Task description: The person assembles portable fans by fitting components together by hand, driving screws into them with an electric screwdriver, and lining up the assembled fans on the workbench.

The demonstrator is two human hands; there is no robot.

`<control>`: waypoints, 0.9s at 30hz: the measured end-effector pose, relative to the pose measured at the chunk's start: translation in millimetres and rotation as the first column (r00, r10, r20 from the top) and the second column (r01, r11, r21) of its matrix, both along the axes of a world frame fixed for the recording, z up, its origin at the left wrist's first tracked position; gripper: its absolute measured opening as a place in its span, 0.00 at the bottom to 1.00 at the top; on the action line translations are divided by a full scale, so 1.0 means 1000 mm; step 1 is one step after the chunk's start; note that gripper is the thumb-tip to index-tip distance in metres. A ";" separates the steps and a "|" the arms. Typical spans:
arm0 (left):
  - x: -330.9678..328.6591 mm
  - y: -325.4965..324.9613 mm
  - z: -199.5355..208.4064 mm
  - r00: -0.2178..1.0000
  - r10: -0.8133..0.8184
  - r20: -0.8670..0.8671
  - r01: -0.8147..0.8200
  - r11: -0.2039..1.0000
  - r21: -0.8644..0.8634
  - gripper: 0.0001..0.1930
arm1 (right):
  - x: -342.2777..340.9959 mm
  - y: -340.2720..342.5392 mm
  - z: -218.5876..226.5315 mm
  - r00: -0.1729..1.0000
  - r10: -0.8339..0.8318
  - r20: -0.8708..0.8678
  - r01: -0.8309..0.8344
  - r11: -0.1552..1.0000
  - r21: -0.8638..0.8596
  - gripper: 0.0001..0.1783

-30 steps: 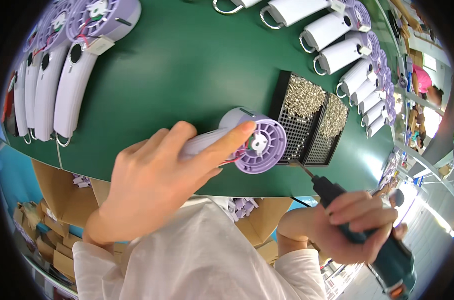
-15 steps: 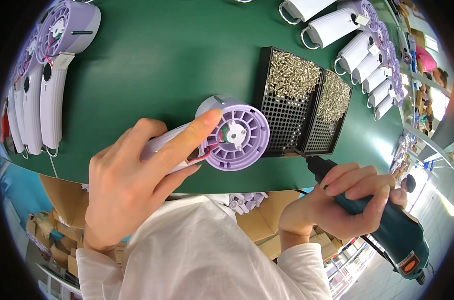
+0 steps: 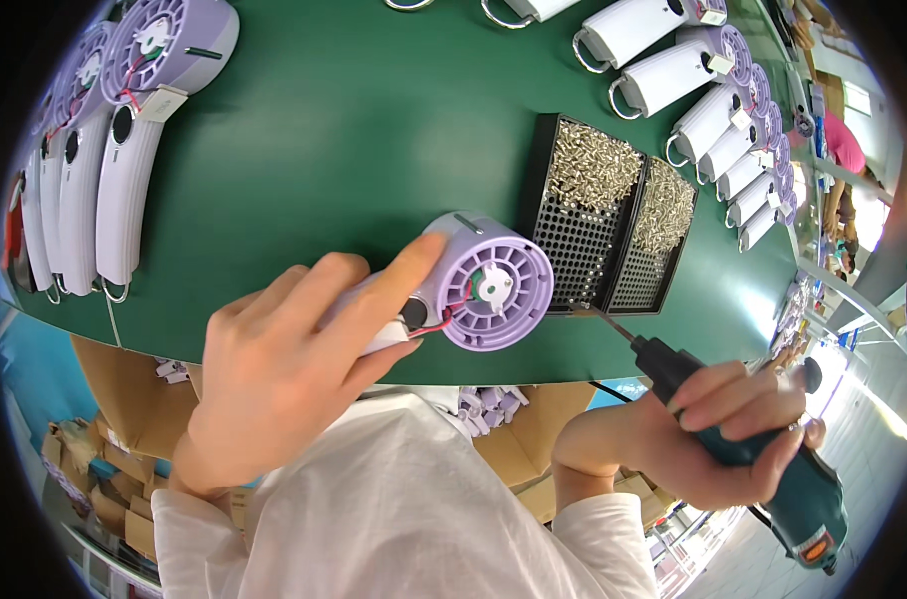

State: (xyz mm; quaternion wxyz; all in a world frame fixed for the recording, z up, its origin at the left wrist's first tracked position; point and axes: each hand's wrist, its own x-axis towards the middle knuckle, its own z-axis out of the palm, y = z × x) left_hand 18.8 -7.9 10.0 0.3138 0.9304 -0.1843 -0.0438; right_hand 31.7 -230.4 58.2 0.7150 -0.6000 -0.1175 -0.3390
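Observation:
My left hand [image 3: 284, 369] grips a white and purple handheld fan [image 3: 478, 280] by its handle, holding the round ribbed purple head tilted up over the near edge of the green table [image 3: 353, 130]. Red and black wires show inside the head. My right hand [image 3: 708, 424] is shut on a teal electric screwdriver [image 3: 773, 469], below and right of the fan. Its thin bit points up-left and ends by the near edge of a black tray [image 3: 578, 235] of small silver screws.
A second black screw tray [image 3: 658, 245] sits beside the first. Rows of the same fans lie along the left edge [image 3: 94, 170] and the far right [image 3: 713, 110]. Cardboard boxes [image 3: 94, 459] stand under the table. Another person [image 3: 838, 140] is at the far right.
The fan head has moved right, closer to the screw trays. My right hand has risen with the screwdriver, and its bit now reaches the tray's near edge.

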 end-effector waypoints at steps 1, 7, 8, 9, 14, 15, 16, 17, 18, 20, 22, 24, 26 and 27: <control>-0.001 0.000 -0.001 0.999 0.001 -0.035 -0.002 1.000 -0.021 0.33 | 0.000 0.003 0.005 0.999 0.026 0.034 -0.026 1.000 0.010 0.10; -0.006 0.000 -0.003 0.998 0.024 -0.054 -0.028 0.998 -0.064 0.31 | 0.004 0.039 0.015 0.965 0.222 0.141 -0.215 0.975 -0.061 0.11; -0.006 0.000 -0.003 0.998 0.029 -0.053 -0.032 0.997 -0.064 0.31 | 0.006 0.046 0.014 0.961 0.238 0.142 -0.232 0.971 -0.054 0.11; -0.006 0.001 -0.003 0.999 0.025 -0.048 -0.028 0.998 -0.056 0.31 | 0.007 0.052 0.013 0.957 0.253 0.143 -0.249 0.967 -0.046 0.11; -0.006 0.002 -0.003 0.999 0.018 -0.050 -0.020 0.999 -0.035 0.31 | 0.011 0.067 0.007 0.957 0.252 0.142 -0.253 0.967 -0.013 0.12; -0.006 0.002 -0.005 0.999 0.019 -0.039 -0.020 0.999 -0.035 0.31 | 0.011 0.069 0.006 0.956 0.253 0.149 -0.255 0.967 -0.006 0.12; -0.006 0.002 -0.005 0.999 0.019 -0.027 -0.020 0.999 -0.035 0.31 | 0.012 0.070 0.006 0.954 0.255 0.156 -0.258 0.966 0.000 0.12; -0.006 0.002 -0.005 0.999 0.021 -0.028 -0.022 0.999 -0.036 0.31 | 0.012 0.070 0.005 0.954 0.256 0.154 -0.260 0.966 0.000 0.12; -0.006 0.003 -0.004 0.999 0.015 -0.037 -0.016 0.999 -0.035 0.32 | 0.012 0.069 0.005 0.956 0.257 0.144 -0.256 0.966 -0.025 0.12; -0.005 0.003 -0.004 0.999 0.008 -0.046 -0.010 0.999 -0.036 0.32 | 0.013 0.070 0.004 0.957 0.257 0.133 -0.252 0.966 -0.052 0.12; -0.004 0.003 -0.004 0.998 -0.011 -0.062 0.008 0.999 -0.039 0.32 | 0.013 0.071 0.002 0.964 0.236 0.124 -0.232 0.972 -0.044 0.13; -0.006 0.004 -0.003 0.998 -0.001 -0.061 -0.001 0.999 -0.033 0.32 | 0.014 0.073 0.001 0.959 0.257 0.116 -0.252 0.966 -0.053 0.13; -0.007 0.004 -0.004 0.998 0.007 -0.060 -0.009 1.000 -0.030 0.32 | 0.016 0.076 -0.002 0.955 0.277 0.109 -0.271 0.960 -0.064 0.14; -0.007 0.004 -0.006 0.998 0.005 -0.058 -0.007 1.000 -0.030 0.33 | 0.017 0.080 -0.004 0.958 0.272 0.095 -0.267 0.962 -0.060 0.14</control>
